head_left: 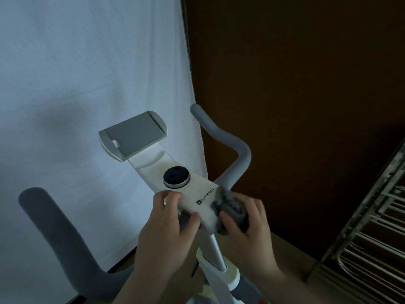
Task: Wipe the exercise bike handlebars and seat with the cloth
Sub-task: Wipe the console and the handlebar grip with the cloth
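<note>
1. Nearest the camera, the left hand [166, 229] grips the near left edge of the console [192, 194], the white centre block of the bike: fingers curled over its top just beside the dial [176, 177], thumb hooked round its near edge.
2. On the console's right end, the right hand [245, 220] holds a bunched grey cloth [232, 210], fingers and thumb clamped round it.
3. That cloth is pressed against the console's right end, where the right handlebar [228, 141] joins it; part of the cloth laps onto the white top beside the "keepkit" logo [206, 196].
4. From that joint the right handlebar, grey and padded, rises away from the console and bends to a rounded tip.
5. Left of the console and well apart from it, the left handlebar [54, 229] sweeps up to a rounded tip of its own; no hand touches its grip.
6. Beyond the dial, a grey tablet holder [132, 135] stands tilted on the console's white neck.
7. Under the console, a silver post [217, 249] runs down into a white collar.
8. Behind the console hangs a white sheet [87, 73]; to its right is a dark brown wall [306, 84].
9. Far right of the console, a metal rack [372, 249] leans at the frame edge.
10. Whether the seat lies anywhere nearby cannot be told from this view.
</note>
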